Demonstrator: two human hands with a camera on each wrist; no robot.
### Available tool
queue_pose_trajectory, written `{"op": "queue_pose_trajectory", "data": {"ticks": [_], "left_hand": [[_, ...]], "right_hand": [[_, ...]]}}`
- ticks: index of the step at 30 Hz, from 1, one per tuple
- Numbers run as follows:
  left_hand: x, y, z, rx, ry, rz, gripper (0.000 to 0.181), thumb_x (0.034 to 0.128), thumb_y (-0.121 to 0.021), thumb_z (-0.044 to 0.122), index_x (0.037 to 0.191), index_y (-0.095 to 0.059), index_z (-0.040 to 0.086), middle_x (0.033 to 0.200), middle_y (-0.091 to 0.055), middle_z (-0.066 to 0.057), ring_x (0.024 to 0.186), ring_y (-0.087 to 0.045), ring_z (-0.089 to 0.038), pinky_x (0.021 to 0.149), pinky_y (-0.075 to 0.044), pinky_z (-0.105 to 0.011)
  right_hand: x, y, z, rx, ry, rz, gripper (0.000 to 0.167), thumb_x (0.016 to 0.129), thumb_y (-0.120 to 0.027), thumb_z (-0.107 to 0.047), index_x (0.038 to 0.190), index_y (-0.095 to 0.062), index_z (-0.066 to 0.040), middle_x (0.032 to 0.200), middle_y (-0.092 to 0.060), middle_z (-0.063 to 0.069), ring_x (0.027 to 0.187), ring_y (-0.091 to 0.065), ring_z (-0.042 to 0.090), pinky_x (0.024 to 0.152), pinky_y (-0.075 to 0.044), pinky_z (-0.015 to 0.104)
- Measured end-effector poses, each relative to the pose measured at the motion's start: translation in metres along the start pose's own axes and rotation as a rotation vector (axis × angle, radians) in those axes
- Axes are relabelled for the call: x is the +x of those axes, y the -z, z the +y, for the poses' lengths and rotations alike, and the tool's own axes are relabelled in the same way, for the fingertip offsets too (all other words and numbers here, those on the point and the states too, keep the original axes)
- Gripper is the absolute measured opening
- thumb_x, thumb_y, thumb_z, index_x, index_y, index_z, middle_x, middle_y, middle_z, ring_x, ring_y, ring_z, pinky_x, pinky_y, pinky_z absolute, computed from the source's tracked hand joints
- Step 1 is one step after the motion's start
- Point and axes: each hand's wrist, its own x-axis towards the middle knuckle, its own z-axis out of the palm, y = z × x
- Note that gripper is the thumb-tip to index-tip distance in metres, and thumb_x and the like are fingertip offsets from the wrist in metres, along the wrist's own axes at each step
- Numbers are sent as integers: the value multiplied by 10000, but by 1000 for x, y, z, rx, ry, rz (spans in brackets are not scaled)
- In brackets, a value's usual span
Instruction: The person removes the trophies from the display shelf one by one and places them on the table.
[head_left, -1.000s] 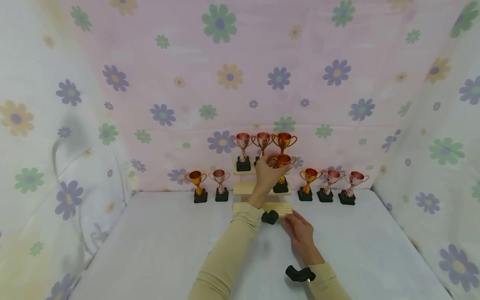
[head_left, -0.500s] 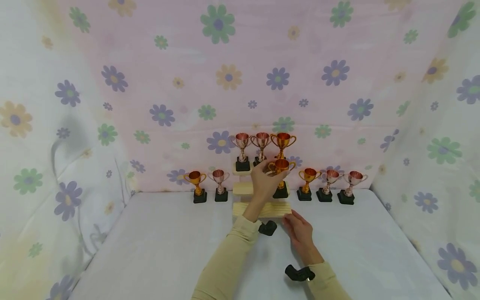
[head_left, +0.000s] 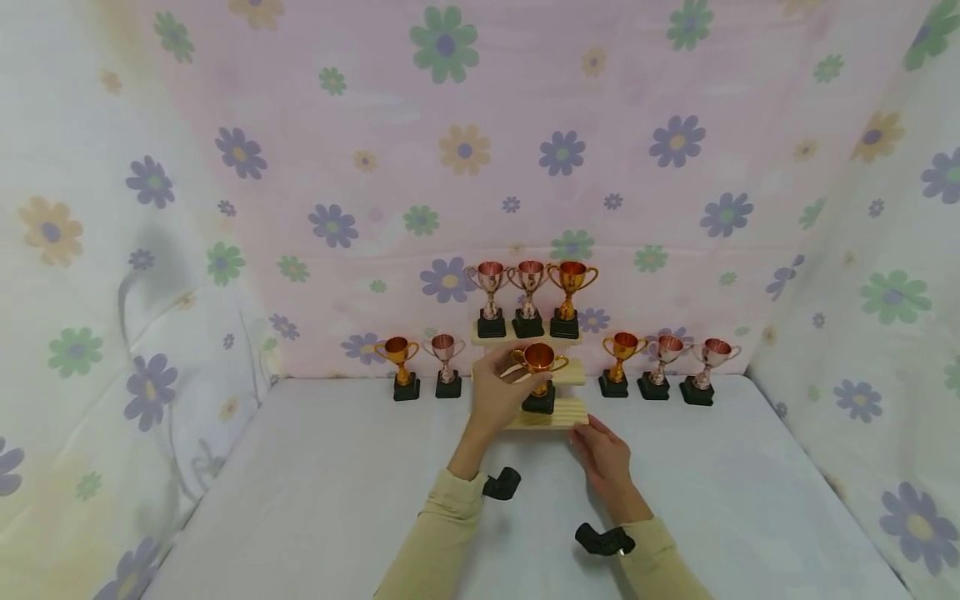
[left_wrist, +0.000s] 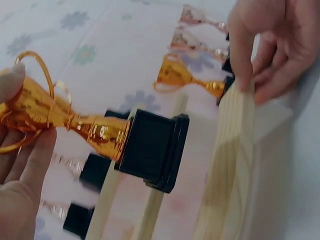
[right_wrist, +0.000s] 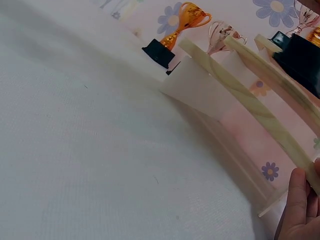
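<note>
My left hand [head_left: 498, 392] grips a small gold trophy cup [left_wrist: 100, 131] by its bowl, thumb on one side and fingers on the other. The trophy's black base is apart from the bottom step in the left wrist view, held in front of a stepped wooden display stand [head_left: 551, 415]. My right hand [head_left: 603, 458] pinches the right end of the stand's lowest step, and its fingertips [right_wrist: 297, 182] show on the board's edge. On the top step stand two rose-coloured trophies [head_left: 491, 287] and one gold trophy [head_left: 572, 283].
On the white table [head_left: 337, 475], a gold trophy [head_left: 397, 358] and a rose one [head_left: 445, 358] stand left of the stand. To its right are another gold trophy [head_left: 621, 358] and two rose trophies [head_left: 660, 367]. A flowered cloth [head_left: 375, 183] hangs behind and at both sides.
My left hand has brought the gold trophy down and left, from near the upper steps to before the lower ones. My right hand stays on the stand's edge.
</note>
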Motion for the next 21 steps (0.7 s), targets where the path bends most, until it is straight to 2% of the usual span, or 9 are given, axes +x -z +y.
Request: {"op": "queue_pose_trajectory", "data": {"ticks": [7, 13, 21], "left_hand": [[-13, 53, -8, -9, -13, 46, 462, 796, -840, -30, 1228, -678, -23, 1153, -705, -188, 959, -686, -144, 868, -608, -285], [-21, 101, -5, 39, -2, 126, 485, 792, -831, -61, 1240, -648, -85, 1119, -699, -216, 908, -691, -99, 832, -605, -231], [-41, 155, -10, 162, 96, 229, 470, 799, -840, -29, 1235, -664, -36, 1174, -667, -206, 964, -673, -102, 860, -584, -208]], "right_hand": [[-1, 0, -2, -18, 27, -8, 555, 992, -598, -27, 1506, -409, 61, 1519, -453, 250, 1017, -655, 99, 893, -576, 202], [0, -2, 0, -25, 30, -6, 538, 1006, -586, -49, 1506, -412, 47, 1509, -467, 231, 1027, -657, 103, 900, -571, 199], [-1, -1, 0, -25, 22, -1, 552, 1011, -583, -51, 1524, -398, 32, 1527, -446, 226, 1014, -651, 82, 917, -565, 200]]}}
